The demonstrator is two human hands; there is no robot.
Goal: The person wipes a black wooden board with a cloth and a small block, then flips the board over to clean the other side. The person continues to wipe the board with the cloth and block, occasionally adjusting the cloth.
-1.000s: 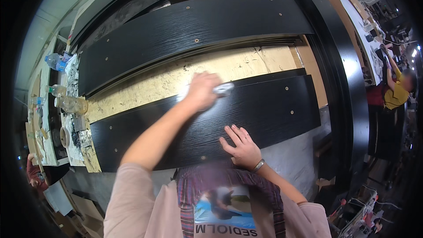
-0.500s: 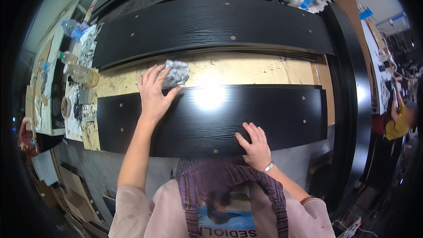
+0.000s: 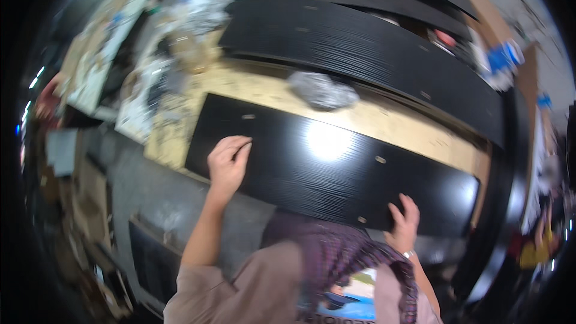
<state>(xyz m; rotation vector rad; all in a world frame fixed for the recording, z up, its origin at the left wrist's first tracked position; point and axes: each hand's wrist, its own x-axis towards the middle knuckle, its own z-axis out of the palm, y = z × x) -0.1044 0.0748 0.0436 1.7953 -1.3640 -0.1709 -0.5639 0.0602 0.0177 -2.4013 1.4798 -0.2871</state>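
Observation:
A long black wood-grained panel point(image 3: 282, 162) with small round inserts lies slantwise across the bench in front of me. Over its left end is my left hand point(image 3: 227, 165), slightly blurred, with the fingers drawn together toward the thumb; whatever may be pinched there is hidden. My right hand point(image 3: 405, 222) is at the panel's near edge toward the right, fingers and thumb apart, touching the board. Beyond the panel's far edge, a crumpled grey rag point(image 3: 324, 91) lies on the bench top, apart from both hands.
Behind the rag, more black panels point(image 3: 360, 42) lie stacked. Left on the stained bench point(image 3: 165, 138) stand blurred bottles and crumpled foil. A blue-and-white container point(image 3: 504, 57) is at the far right. People are visible at both outer sides.
My left hand has let go of the rag and come back to the panel's left end. My right hand has stayed near the front edge. The whole view has turned.

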